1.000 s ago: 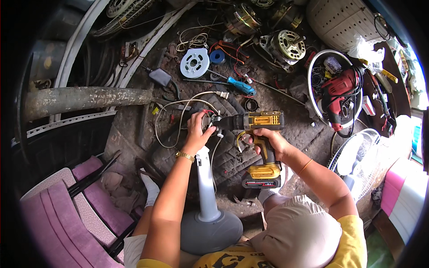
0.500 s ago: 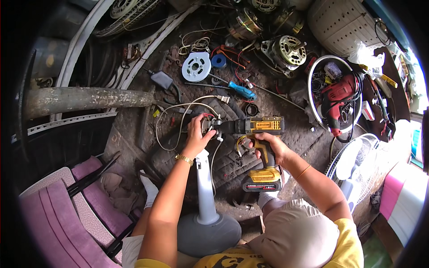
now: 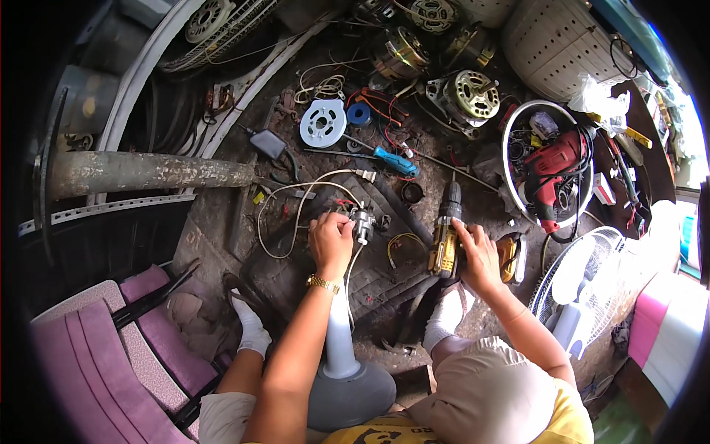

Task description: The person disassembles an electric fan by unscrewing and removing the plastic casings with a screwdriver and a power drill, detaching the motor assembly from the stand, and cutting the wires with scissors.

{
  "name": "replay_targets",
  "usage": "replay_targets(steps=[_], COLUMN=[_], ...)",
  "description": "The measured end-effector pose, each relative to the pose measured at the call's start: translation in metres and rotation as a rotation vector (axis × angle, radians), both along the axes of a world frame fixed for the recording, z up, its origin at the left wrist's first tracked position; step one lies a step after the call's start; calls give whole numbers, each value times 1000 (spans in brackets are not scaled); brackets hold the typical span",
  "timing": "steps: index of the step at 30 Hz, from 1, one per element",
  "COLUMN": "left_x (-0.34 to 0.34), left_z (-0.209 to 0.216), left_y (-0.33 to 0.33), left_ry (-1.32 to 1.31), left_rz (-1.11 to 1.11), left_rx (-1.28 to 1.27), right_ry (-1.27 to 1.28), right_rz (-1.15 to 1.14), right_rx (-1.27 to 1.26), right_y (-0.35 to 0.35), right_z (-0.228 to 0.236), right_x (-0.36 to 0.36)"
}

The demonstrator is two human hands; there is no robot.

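Observation:
The grey fan stand rises between my legs from its round dark base, a small metal fan motor at its top. My left hand has its fingers curled in a pinch against the motor's left side; what lies between the fingertips is hidden. A yellow and black cordless drill lies on its side to the right, bit pointing away from me. Over its handle, my right hand grips it, fingertips on the body. The drill's battery sticks out right of that hand.
A blue-handled screwdriver, a pale blue slotted disc and a white plug lie beyond the motor. A ring-rimmed tray holds a red power drill. A white fan stands at right; bare motors lie behind.
The drill has left the motor, swung round and moved right to lie with its bit pointing away. My right hand moved with it. My left hand has drawn its fingers together beside the motor.

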State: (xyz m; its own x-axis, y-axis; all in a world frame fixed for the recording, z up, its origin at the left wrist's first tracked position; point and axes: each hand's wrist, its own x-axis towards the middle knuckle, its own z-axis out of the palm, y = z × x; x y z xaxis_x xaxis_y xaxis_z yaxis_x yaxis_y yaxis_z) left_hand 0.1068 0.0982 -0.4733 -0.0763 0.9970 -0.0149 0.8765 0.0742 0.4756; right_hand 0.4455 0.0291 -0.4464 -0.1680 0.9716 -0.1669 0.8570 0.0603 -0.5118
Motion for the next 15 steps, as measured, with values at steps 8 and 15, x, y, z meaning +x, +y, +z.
replay_targets(steps=[8, 15], left_x=[-50, -41], left_z=[-23, 16], left_y=[36, 41], left_ry=[-555, -197], left_rz=[203, -68], left_rx=[-349, -227], right_ry=[-201, -200], right_rz=[-1, -9], right_rx=[11, 177], right_y=[7, 23], right_z=[-58, -7], right_x=[7, -10])
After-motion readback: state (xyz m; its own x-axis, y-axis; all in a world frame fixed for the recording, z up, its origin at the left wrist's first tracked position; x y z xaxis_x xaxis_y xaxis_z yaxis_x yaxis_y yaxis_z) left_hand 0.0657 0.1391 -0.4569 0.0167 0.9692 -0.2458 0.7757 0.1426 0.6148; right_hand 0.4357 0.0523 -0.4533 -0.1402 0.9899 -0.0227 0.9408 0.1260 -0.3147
